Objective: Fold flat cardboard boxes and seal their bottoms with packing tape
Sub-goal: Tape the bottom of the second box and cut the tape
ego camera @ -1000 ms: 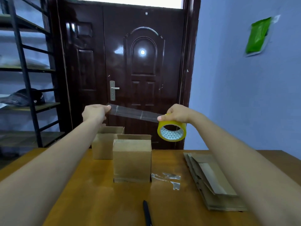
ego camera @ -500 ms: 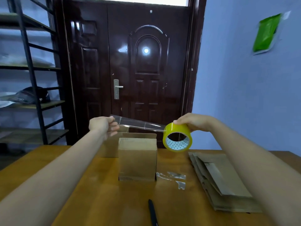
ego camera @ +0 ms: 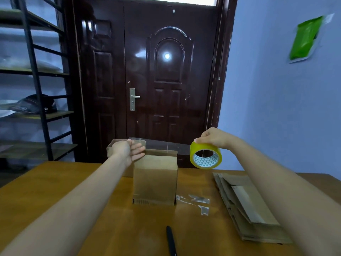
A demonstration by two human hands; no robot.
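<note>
A folded cardboard box stands upright in the middle of the wooden table. My right hand grips a yellow tape roll just right of the box top. A clear strip of tape stretches from the roll leftward above the box to my left hand, which holds its free end at the box's upper left corner. A second folded box stands behind, partly hidden by my left hand.
A stack of flat cardboard boxes lies on the right side of the table. Scraps of clear tape lie beside the box. A black pen lies near the front edge. A dark door and metal shelving stand behind.
Both hands have come down with the stretched tape, from well above the box to about the level of its top. The view has shifted downward slightly.
</note>
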